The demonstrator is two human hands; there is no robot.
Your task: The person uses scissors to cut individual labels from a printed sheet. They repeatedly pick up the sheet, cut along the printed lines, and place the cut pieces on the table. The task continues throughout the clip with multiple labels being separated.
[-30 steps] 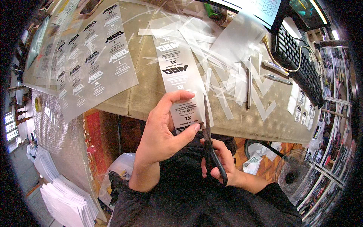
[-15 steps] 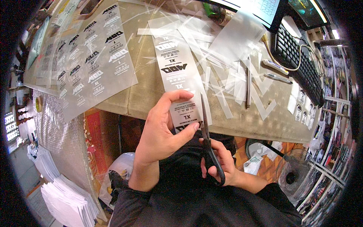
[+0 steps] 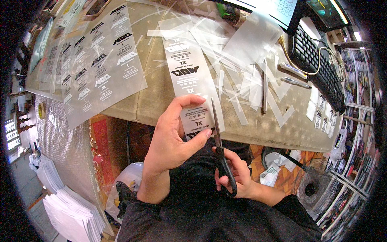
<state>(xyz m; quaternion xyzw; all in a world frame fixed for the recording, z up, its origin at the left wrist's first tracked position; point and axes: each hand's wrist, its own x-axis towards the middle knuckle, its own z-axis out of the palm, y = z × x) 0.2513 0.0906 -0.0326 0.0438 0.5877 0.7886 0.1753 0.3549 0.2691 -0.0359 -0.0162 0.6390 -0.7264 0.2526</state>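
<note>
My left hand [image 3: 165, 147] grips a long translucent strip [image 3: 188, 84] printed with repeated black and white labels, thumb on its lower part and fingers bent over the edge. My right hand [image 3: 236, 179] holds black-handled scissors [image 3: 221, 163], their metal blades lying upward along the strip's right edge. The strip's far part reaches over the table among thin clear offcuts [image 3: 250, 92]. A larger printed translucent sheet [image 3: 109, 86] lies at the left of the table.
The table [image 3: 278, 135] carries a keyboard [image 3: 314, 66], screens [image 3: 326, 12], a pen [image 3: 294, 82], a metal rod [image 3: 265, 90] and small cut labels [image 3: 322, 113]. Below right are a fan [image 3: 316, 187] and shelving [image 3: 350, 161]; lower left, stacked paper [image 3: 70, 213] and a plastic bag [image 3: 127, 181].
The scissors and the held strip have shifted slightly left, with the blade tips a little higher. Both hands keep their grip.
</note>
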